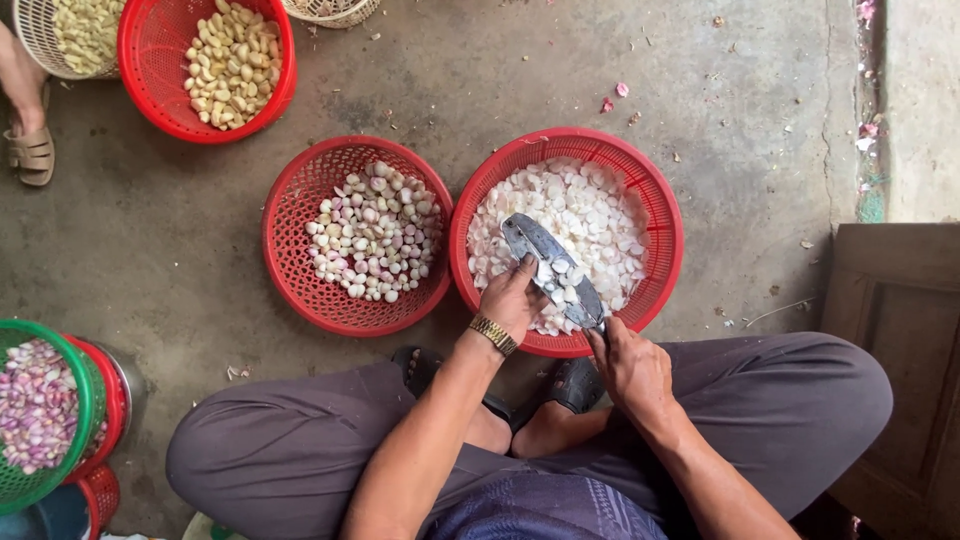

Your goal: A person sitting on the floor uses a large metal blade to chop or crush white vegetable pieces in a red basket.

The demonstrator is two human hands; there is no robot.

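Note:
I sit cross-legged on a concrete floor. My right hand [632, 365] grips the handle of a broad metal knife [548, 262], its blade lying flat over a red basket [660, 205] full of pale garlic skins. Several skins rest on the blade. My left hand [512, 297], with a gold watch on the wrist, presses its fingertips against the side of the blade. To the left stands another red basket [285, 240] with pink-white garlic cloves.
A red basket of yellowish peeled cloves [150, 90] and a pale wicker basket [30, 30] stand at the top left, beside another person's sandalled foot [30, 150]. A green basket of purple shallots [85, 400] stands at the lower left. A wooden panel [895, 350] is at the right.

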